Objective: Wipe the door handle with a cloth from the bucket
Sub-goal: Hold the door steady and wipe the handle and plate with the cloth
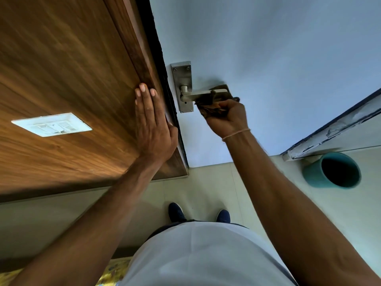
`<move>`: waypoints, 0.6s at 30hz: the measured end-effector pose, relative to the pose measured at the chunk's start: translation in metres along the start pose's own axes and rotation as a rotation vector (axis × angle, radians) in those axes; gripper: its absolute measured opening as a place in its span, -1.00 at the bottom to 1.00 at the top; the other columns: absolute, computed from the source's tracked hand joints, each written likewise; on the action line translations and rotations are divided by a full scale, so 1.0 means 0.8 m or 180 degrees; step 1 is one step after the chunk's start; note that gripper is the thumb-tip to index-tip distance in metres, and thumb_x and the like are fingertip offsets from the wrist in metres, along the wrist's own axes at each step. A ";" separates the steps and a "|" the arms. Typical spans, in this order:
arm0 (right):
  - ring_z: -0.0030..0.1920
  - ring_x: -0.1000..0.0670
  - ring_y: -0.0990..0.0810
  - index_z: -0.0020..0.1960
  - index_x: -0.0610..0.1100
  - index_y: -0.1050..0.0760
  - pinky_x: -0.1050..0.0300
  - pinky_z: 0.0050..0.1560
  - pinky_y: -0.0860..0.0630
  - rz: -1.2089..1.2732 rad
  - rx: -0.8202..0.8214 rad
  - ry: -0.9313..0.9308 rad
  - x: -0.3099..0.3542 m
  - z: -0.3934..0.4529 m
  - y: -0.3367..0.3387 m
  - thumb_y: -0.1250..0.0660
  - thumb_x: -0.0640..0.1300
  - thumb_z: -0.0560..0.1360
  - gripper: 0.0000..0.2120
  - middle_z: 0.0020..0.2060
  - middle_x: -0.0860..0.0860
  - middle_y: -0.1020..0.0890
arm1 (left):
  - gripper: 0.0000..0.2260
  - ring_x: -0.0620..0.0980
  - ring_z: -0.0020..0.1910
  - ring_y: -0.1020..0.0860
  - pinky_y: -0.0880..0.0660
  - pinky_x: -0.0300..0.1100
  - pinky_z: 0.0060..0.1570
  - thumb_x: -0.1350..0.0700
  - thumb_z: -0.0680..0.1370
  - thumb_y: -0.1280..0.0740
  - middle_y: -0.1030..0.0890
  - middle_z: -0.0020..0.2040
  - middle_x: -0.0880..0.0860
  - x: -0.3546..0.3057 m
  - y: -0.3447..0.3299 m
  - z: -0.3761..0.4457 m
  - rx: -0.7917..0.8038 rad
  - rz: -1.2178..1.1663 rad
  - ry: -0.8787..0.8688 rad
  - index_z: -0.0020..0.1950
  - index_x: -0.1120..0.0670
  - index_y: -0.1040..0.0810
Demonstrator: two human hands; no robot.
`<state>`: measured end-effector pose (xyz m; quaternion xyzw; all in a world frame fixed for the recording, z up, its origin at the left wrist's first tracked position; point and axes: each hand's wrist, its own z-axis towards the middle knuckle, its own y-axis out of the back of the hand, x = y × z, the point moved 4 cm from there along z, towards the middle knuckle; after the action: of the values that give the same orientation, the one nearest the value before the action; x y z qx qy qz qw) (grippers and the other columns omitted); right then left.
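A metal lever door handle on a steel backplate sits on the pale blue door. My right hand grips a brown cloth bunched under and around the lever's outer end. My left hand lies flat, fingers together, against the wooden door frame just left of the handle. A teal bucket stands on the floor at the right, its inside dark.
A white switch plate is set in the wood panel at left. A worn door edge or sill runs diagonally above the bucket. My two dark shoes stand on the pale tiled floor.
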<state>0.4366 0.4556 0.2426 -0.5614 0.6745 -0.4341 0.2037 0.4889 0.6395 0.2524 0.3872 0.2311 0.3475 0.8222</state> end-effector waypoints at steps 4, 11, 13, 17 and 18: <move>0.22 -0.26 -0.55 0.19 -0.16 -0.49 -0.29 0.50 -0.40 0.0141 0.0062 -0.0189 -0.019 0.003 -0.009 -0.11 -0.43 0.27 -0.46 0.23 -0.24 -0.52 | -0.14 0.38 0.73 -0.08 -0.05 0.17 0.76 0.18 0.52 -0.36 -0.10 0.71 0.41 -0.002 0.001 0.000 -0.0021 -0.0005 0.0027 0.71 0.35 -0.01; 0.56 -0.24 -0.41 0.19 -0.21 -0.49 -0.23 0.55 -0.34 -0.0214 -0.0053 -0.0177 -0.025 -0.008 -0.023 -0.06 -0.49 0.25 -0.43 0.30 -0.30 -0.53 | -0.16 0.39 0.72 -0.09 -0.05 0.16 0.76 0.19 0.51 -0.37 -0.10 0.71 0.41 -0.004 0.002 0.000 -0.0021 -0.0053 0.0069 0.70 0.37 -0.05; 0.51 -0.34 -0.44 0.27 -0.18 -0.47 -0.35 0.56 -0.30 -0.0299 -0.0067 0.0008 0.004 -0.004 -0.007 -0.03 -0.53 0.31 -0.39 0.31 -0.35 -0.53 | -0.17 0.40 0.72 -0.10 -0.05 0.16 0.76 0.18 0.51 -0.35 -0.12 0.70 0.42 -0.006 0.002 0.000 -0.0035 -0.0036 0.0081 0.70 0.37 -0.05; -0.06 -0.23 -0.62 0.21 -0.15 -0.47 -0.27 0.52 -0.36 -0.0264 -0.0250 0.0352 0.030 0.011 0.015 0.06 -0.55 0.51 -0.48 0.02 -0.30 -0.57 | -0.16 0.42 0.72 -0.09 -0.04 0.17 0.76 0.19 0.50 -0.35 -0.11 0.70 0.43 -0.008 0.003 0.001 -0.0039 -0.0067 0.0089 0.69 0.39 -0.05; -0.14 -0.21 -0.62 0.24 -0.16 -0.45 -0.17 0.37 -0.48 -0.0359 -0.0243 0.0451 0.032 0.011 0.015 0.07 -0.56 0.53 -0.48 -0.02 -0.30 -0.57 | -0.16 0.42 0.72 -0.09 -0.04 0.17 0.76 0.20 0.49 -0.35 -0.10 0.70 0.43 -0.008 0.003 0.001 -0.0045 -0.0061 0.0092 0.69 0.39 -0.04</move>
<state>0.4291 0.4287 0.2330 -0.5737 0.6706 -0.4575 0.1091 0.4844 0.6356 0.2554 0.3742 0.2441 0.3468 0.8247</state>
